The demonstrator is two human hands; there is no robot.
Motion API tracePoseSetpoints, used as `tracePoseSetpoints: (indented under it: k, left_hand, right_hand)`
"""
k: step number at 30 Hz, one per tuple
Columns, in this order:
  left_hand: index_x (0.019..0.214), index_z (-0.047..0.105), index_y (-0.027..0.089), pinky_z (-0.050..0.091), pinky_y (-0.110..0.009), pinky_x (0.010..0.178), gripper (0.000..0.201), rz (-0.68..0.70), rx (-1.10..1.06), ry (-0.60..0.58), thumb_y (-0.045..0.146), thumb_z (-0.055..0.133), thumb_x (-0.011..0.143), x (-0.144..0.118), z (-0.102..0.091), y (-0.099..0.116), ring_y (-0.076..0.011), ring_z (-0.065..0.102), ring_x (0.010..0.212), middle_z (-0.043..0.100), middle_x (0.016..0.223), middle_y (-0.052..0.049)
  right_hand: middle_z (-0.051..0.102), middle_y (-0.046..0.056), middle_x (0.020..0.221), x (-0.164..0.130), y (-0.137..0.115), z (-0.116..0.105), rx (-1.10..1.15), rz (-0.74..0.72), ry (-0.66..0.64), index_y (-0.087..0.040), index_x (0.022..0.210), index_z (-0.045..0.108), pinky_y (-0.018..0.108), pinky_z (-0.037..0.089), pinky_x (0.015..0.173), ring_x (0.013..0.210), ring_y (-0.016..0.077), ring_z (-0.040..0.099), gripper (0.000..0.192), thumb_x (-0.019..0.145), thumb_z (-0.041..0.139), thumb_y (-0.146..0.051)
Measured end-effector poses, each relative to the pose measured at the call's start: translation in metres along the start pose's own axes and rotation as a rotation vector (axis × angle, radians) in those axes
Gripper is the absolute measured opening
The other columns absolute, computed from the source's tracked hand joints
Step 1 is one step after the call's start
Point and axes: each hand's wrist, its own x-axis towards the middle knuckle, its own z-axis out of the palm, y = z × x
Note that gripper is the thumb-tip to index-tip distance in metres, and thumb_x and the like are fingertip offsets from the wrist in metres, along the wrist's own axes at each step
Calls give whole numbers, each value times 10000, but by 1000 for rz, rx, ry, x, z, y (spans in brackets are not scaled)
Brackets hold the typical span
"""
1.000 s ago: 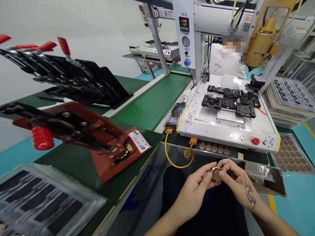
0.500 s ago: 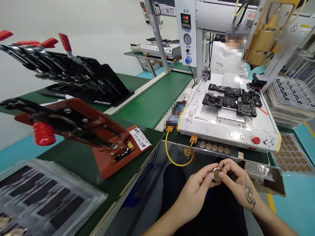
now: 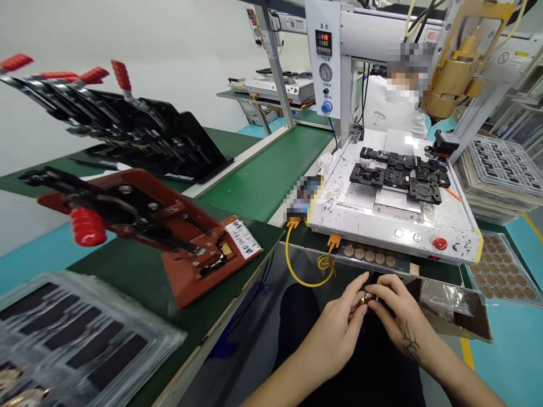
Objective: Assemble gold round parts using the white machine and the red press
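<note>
A small round gold-brown part is pinched between the fingertips of both my hands, low in the middle, over my lap. My left hand grips it from the left with several fingers spread. My right hand closes on it from the right and hides most of it. A row of similar brown discs lies on the shelf edge just above my hands.
A white dispensing machine table carries black fixtures and a red button. A red toggle-clamp jig and black clamp jigs stand left on the green bench. Trays of discs lie right. Another person sits behind the machine.
The part has turned from face-on to nearly edge-on between my fingers, and my right hand has rolled over it. Both hands sank slightly.
</note>
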Motion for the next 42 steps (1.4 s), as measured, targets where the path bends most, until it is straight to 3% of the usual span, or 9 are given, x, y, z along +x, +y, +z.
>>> tracePoseSetpoints:
  k: [4,8,14,19,23,26,32,37,42]
  left_hand:
    - [1555,338,205,472,-293,1178,590,44,-265,175,420,594,1069,3,-5,4,-171,584,1364,498,1548,-141]
    - [1357,569,153,550,-303,1033,496,13,-231,217,449,717,987,6,-7,9,-182,685,1135,672,1274,-110]
    - [1105,670,104,556,-312,861,378,-20,-180,220,467,670,1003,2,-15,21,-176,684,899,709,992,-94]
    - [1081,666,100,532,-292,819,348,-25,-139,228,440,645,1011,-2,-21,23,-160,653,873,698,971,-81]
    - [1073,688,138,508,-261,814,207,35,16,245,327,628,1014,-7,-30,34,-131,633,868,694,964,-35]
    - [1209,707,185,511,-226,869,265,189,253,276,350,690,1003,-13,-59,59,-105,650,949,709,1078,-8]
    - [1005,653,143,489,-276,874,49,886,905,966,100,630,997,-32,-187,117,-111,619,942,675,969,-27]
    - [644,377,124,301,-304,622,444,817,1295,757,160,614,1018,-43,-250,115,-99,343,608,363,602,5]
    - [698,453,132,351,-244,592,463,709,816,978,365,514,1094,-39,-278,151,-84,416,602,439,646,-8]
  right_hand:
    - [607,21,1020,9,-3,0,152,77,167,-236,1120,627,226,487,847,936,103,585,62,1069,616,-270]
    - [581,38,841,19,-9,3,653,409,54,-137,1010,600,227,463,635,702,96,549,400,1041,634,-534]
    - [600,45,878,24,-11,8,717,441,-59,-122,1062,598,216,457,634,711,83,539,442,1014,671,-556]
    - [606,-5,1053,32,-7,-3,359,27,-93,-377,1477,502,191,523,806,868,73,578,521,1008,721,-312]
    - [598,36,1228,46,-10,-9,74,-312,-122,-318,1517,466,191,512,961,1084,85,601,520,1041,625,-183]
    - [621,28,1120,62,-11,-8,48,-389,-43,-250,1465,495,146,515,886,965,63,614,474,1019,635,-168]
    - [637,-6,1008,90,-16,-2,85,-368,58,-266,1358,530,136,535,779,813,59,624,365,1014,653,-257]
    - [623,-18,921,95,-26,2,109,-415,96,-262,1346,526,124,526,705,742,60,624,359,1017,667,-288]
    - [604,-5,911,122,-39,29,286,-266,29,-273,1341,559,205,497,692,774,93,576,330,1031,660,-326]
